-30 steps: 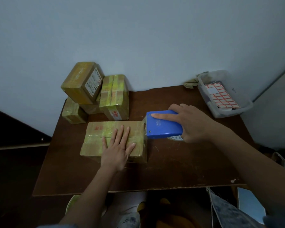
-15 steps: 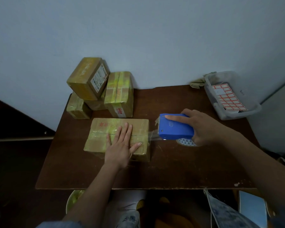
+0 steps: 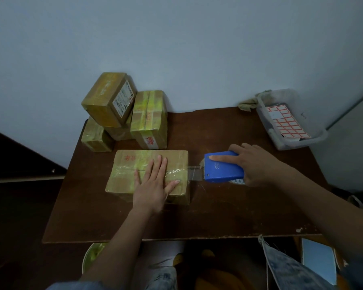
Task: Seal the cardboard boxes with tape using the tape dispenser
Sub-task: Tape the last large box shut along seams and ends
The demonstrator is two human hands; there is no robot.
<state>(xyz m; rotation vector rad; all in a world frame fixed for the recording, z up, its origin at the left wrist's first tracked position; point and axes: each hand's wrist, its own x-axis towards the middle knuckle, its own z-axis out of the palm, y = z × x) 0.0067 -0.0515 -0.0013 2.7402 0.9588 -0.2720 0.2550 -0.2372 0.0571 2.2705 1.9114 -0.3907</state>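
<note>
A flat cardboard box (image 3: 134, 162) lies on the brown table (image 3: 218, 210), with clear tape running across its top. My left hand (image 3: 153, 185) presses flat on the box, fingers straight. My right hand (image 3: 258, 164) grips a blue tape dispenser (image 3: 222, 169) just right of the box, forefinger stretched along its top. A short strip of clear tape (image 3: 194, 174) spans the gap between the box's right edge and the dispenser's mouth.
Several taped boxes (image 3: 126, 114) are stacked at the table's back left against the wall. A clear plastic bin (image 3: 314, 141) with a red-bordered label sheet sits at the back right, a rag (image 3: 247, 104) beside it. Cloth and bags lie below the table's front edge.
My right hand has pulled the dispenser to the right, away from the box's edge, drawing out a strip of tape. My left hand stays pressed on the box.
</note>
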